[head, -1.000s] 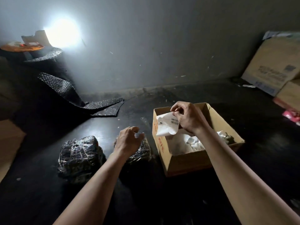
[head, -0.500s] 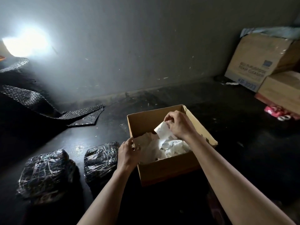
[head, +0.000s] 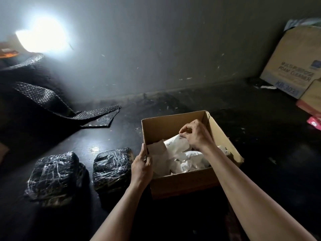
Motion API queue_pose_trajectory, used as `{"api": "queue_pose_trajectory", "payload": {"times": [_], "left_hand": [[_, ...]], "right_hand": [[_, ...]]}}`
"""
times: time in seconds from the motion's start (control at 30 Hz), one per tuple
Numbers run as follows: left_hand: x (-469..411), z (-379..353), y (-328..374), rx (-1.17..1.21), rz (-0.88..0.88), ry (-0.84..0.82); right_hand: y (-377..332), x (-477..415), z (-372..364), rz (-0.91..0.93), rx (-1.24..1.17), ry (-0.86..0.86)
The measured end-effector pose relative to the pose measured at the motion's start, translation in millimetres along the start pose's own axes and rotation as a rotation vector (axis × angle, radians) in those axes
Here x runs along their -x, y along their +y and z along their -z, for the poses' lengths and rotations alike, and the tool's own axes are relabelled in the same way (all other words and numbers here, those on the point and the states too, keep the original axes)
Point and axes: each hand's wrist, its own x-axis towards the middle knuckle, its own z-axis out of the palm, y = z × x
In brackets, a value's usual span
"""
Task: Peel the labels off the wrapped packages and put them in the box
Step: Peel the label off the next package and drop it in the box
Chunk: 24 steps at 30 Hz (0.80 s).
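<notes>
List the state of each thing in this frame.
Box: open, upright, partly filled with white paper.
Label: pinched by right hand, hanging into the box.
Left hand: holds the box's left wall.
Left package: wrapped, on floor.
Right package: wrapped, on floor beside box.
Bubble wrap: loose on floor.

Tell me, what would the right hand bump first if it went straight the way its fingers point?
Probably the pile of white labels in the box. The right hand, pinching one label, points down into them, though depth is unclear.
</notes>
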Motion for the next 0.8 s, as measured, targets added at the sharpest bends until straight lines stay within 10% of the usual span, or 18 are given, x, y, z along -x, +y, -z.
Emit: {"api": "queue_pose_trajectory", "payload": {"times": [0.8], "left_hand": [[-3.3, -4.7, -12.1, 0.077, 0.096, -0.019]], "right_hand": [[8.4, -16.3, -14.1, 0.024, 0.018, -0.052]]}}
